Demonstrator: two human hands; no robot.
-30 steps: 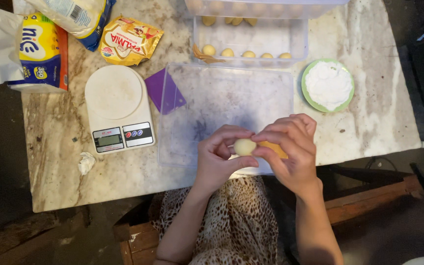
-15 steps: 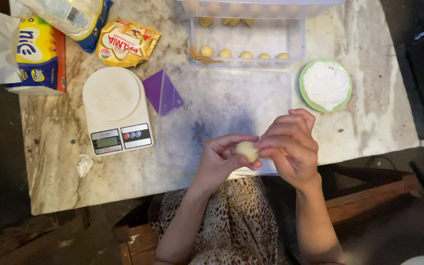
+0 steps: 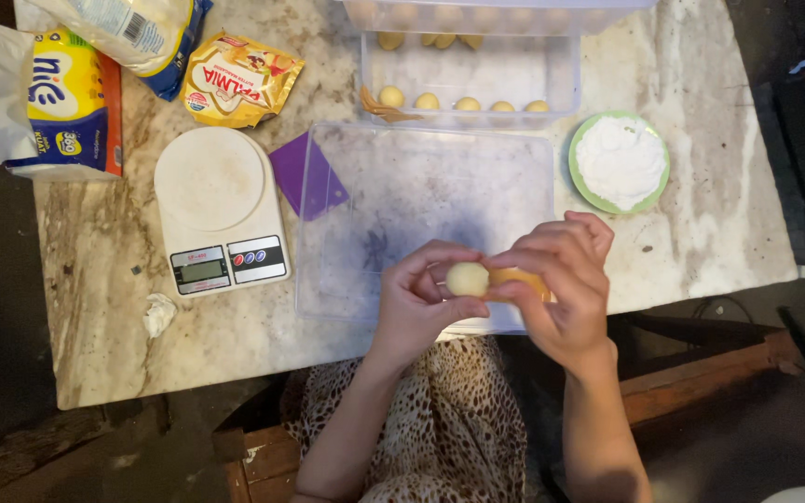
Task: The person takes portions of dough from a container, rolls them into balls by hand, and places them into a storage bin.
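Observation:
A small pale dough ball point(image 3: 466, 278) sits between the fingertips of both hands over the near edge of a clear plastic sheet point(image 3: 421, 200). My left hand point(image 3: 416, 307) pinches it from the left. My right hand point(image 3: 561, 289) touches it from the right and also cups an orange-yellow piece point(image 3: 521, 278) in its palm. Both hands hover just above the marble table point(image 3: 95, 279).
A clear tray point(image 3: 566, 88) with several dough balls stands at the back. A green plate of white powder point(image 3: 620, 160) is at right. A white kitchen scale point(image 3: 218, 210), a purple scraper point(image 3: 305, 172), food packets point(image 3: 239, 79) and a yellow box point(image 3: 67, 102) lie at left.
The hands have shifted slightly while turning the dough ball between the fingers; the ball stays held in the same place. Nothing else moved.

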